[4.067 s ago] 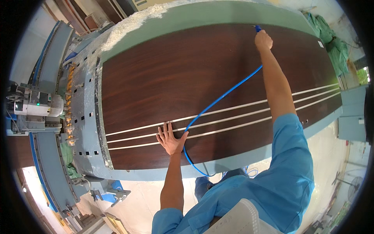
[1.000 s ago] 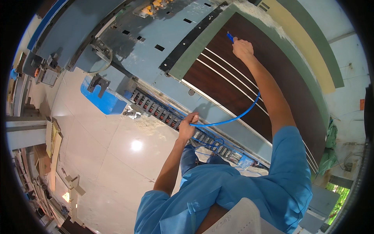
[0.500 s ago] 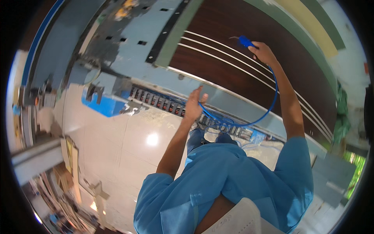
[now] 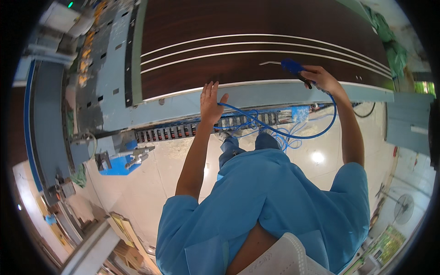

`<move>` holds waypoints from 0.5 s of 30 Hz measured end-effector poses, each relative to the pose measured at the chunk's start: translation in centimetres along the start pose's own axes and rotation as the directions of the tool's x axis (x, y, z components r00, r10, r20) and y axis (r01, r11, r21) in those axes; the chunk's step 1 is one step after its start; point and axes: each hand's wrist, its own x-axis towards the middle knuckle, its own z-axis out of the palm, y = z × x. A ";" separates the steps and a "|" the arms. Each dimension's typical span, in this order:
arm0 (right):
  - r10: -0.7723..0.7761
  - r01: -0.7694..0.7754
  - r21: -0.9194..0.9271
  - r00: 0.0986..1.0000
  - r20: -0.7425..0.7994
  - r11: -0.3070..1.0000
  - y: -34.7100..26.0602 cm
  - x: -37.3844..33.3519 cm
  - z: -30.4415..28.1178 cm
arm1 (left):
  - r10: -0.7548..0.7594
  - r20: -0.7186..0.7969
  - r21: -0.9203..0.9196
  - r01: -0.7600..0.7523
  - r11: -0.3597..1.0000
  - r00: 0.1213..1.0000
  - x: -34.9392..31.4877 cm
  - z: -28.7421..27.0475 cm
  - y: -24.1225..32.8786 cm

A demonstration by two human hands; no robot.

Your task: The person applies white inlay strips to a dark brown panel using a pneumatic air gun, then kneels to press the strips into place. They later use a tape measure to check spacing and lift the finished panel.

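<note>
A blue air blow gun (image 4: 292, 67) with a thin bent metal nozzle is in my right hand (image 4: 323, 80), its tip pointing left over the dark wood-grain panel (image 4: 183, 30). From its handle a blue hose (image 4: 293, 136) loops down and back up to my left hand (image 4: 211, 106). That hand is open at the panel's near edge, fingers stretched forward and thumb apart. The hose meets it beside the thumb; whether the palm touches the hose is hidden. Three pale lines run lengthwise along the panel.
The panel lies on a blue-grey machine bed (image 4: 114, 110). Below its front edge runs a black cable chain (image 4: 172, 133), with coiled blue hose (image 4: 288, 140) near my feet. A blue metal part (image 4: 119, 166) juts out at left; a grey cabinet (image 4: 409, 121) stands at right.
The view has turned, so the panel now lies more level. My right hand has brought the blow gun nearer the panel's front edge. My left hand remains by that edge.
</note>
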 end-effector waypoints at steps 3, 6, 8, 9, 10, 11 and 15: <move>0.213 -0.281 -0.133 0.901 -0.379 0.951 6.8 -4.7 -2.4 | 0.057 0.050 -0.040 -0.055 0.998 0.997 1.3 2.6 2.5; 0.282 -0.515 -0.179 0.690 -0.667 0.838 15.3 -10.4 -8.3 | 0.117 0.095 0.034 -0.120 0.992 0.989 2.0 4.9 5.4; 0.227 -0.651 -0.247 0.553 -0.801 0.718 21.0 -13.8 -12.2 | 0.139 0.093 0.052 -0.145 0.988 0.986 1.8 7.0 8.3; 0.246 -0.695 -0.204 0.490 -0.837 0.689 23.9 -15.4 -14.5 | 0.187 0.127 -0.005 -0.187 0.982 0.974 1.4 8.0 9.8; 0.289 -0.755 -0.146 0.412 -0.864 0.640 26.8 -16.9 -16.9 | 0.235 0.158 -0.062 -0.227 0.972 0.959 1.1 9.4 11.7; 0.317 -0.787 -0.060 0.316 -0.894 0.614 29.4 -18.1 -19.2 | 0.284 0.180 -0.125 -0.265 0.956 0.942 1.1 11.3 13.8; 0.376 -0.707 0.145 0.181 -0.909 0.692 37.3 -20.9 -25.5 | 0.051 0.497 -0.381 0.165 0.910 0.866 -2.8 17.5 22.0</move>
